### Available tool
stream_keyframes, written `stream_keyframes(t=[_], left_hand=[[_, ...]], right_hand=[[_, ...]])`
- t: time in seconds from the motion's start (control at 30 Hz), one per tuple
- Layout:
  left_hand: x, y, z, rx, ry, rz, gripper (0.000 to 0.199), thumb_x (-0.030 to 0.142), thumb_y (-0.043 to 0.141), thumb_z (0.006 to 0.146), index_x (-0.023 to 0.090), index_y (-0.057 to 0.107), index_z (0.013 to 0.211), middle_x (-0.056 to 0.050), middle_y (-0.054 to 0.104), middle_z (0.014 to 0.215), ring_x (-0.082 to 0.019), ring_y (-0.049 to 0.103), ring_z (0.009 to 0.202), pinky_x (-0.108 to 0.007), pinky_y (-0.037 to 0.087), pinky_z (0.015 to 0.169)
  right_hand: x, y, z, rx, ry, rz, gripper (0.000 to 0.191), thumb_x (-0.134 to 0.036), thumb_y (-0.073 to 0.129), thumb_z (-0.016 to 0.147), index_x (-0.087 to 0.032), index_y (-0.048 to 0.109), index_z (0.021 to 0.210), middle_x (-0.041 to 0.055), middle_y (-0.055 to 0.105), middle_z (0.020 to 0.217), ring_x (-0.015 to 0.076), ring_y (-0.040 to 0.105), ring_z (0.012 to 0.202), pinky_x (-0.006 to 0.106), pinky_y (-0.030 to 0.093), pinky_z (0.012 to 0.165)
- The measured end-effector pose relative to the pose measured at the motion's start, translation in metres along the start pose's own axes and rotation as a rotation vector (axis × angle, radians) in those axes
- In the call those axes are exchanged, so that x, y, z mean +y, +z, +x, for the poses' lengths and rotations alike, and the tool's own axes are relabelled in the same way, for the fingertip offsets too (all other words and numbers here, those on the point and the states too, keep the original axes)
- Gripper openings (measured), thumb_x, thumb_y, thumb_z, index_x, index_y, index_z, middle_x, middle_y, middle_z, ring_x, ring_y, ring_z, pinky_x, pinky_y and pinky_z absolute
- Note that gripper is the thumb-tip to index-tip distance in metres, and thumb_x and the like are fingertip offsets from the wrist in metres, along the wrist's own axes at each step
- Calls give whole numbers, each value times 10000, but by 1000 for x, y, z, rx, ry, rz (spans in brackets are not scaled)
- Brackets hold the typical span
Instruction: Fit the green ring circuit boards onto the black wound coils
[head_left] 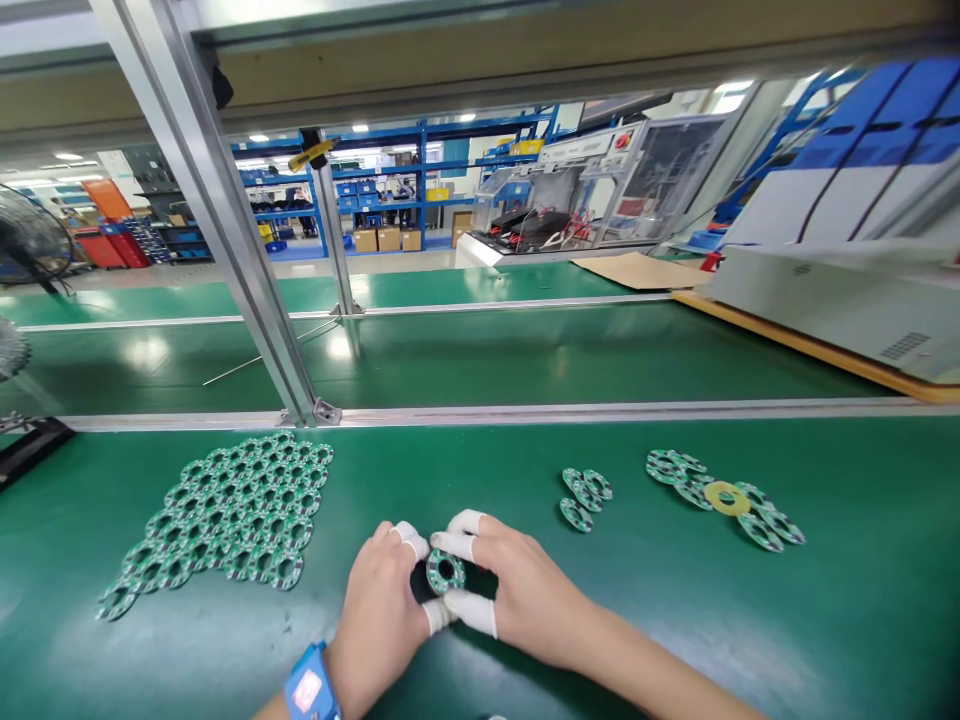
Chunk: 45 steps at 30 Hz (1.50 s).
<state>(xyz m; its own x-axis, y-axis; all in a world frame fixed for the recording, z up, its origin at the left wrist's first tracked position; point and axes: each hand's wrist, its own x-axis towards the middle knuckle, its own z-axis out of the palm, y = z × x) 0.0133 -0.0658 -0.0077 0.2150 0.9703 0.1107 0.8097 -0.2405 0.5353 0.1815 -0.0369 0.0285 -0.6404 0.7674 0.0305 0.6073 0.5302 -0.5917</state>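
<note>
A ring-shaped green circuit board [436, 578] is held between the fingertips of both hands, low in the middle of the head view. My left hand [382, 595] grips its left side, white finger cots on thumb and forefinger. My right hand [529, 595] closes on its right side, with white finger cots on thumb and two fingers. A dark patch beside the board could be shadow or a black part; I cannot tell. Many like ring boards [240, 505] lie side by side in a sheet at left. Several loose ring boards [576, 514] lie right of my hands.
Farther right, more ring boards [759, 532] lie around a yellow ring [727, 498]. A metal post [225, 220] rises from the rear rail [525, 413] of the green bench [480, 470]. A grey machine cabinet [840, 300] stands at back right. A blue wristband [311, 685] is on my left wrist.
</note>
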Motion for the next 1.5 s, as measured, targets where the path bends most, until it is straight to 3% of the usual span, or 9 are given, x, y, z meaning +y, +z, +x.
stream_keyframes(t=[0.27, 0.67, 0.9, 1.13, 1.5], left_hand=[[2, -3, 2, -20, -6, -14, 175, 299, 693, 709, 174, 579, 756, -45, 593, 822, -227, 494, 795, -332, 381, 694], [1, -2, 0, -19, 5, 5, 186, 328, 683, 724, 180, 574, 755, -44, 591, 806, -229, 505, 784, -338, 389, 691], [0, -2, 2, -17, 36, 7, 154, 332, 626, 771, 186, 577, 770, -44, 589, 797, -226, 501, 771, -342, 385, 692], [0, -2, 2, -14, 27, -1, 142, 316, 631, 762, 185, 586, 791, -46, 589, 811, -230, 497, 783, -343, 387, 687], [-3, 2, 1, 44, 64, -10, 149, 297, 669, 734, 184, 579, 768, -38, 604, 812, -226, 513, 774, -336, 395, 688]], right_hand=[[4, 2, -5, -7, -25, 24, 166, -238, 570, 826, -237, 612, 987, 24, 610, 953, 185, 558, 864, 255, 444, 753], [15, 10, -4, 30, -116, 82, 255, -303, 534, 865, -222, 598, 1099, 63, 624, 1025, 199, 566, 902, 295, 453, 792], [27, 25, -9, 108, -122, 134, 431, -394, 566, 852, -178, 550, 1224, 128, 604, 1176, 245, 546, 1065, 372, 427, 921], [26, 29, -8, 135, -125, 240, 384, -415, 513, 878, -201, 575, 1192, 108, 601, 1185, 227, 544, 1074, 365, 425, 927], [28, 22, -6, 119, -187, 19, 356, -326, 591, 842, -209, 570, 1178, 97, 638, 1135, 267, 507, 1136, 424, 379, 962]])
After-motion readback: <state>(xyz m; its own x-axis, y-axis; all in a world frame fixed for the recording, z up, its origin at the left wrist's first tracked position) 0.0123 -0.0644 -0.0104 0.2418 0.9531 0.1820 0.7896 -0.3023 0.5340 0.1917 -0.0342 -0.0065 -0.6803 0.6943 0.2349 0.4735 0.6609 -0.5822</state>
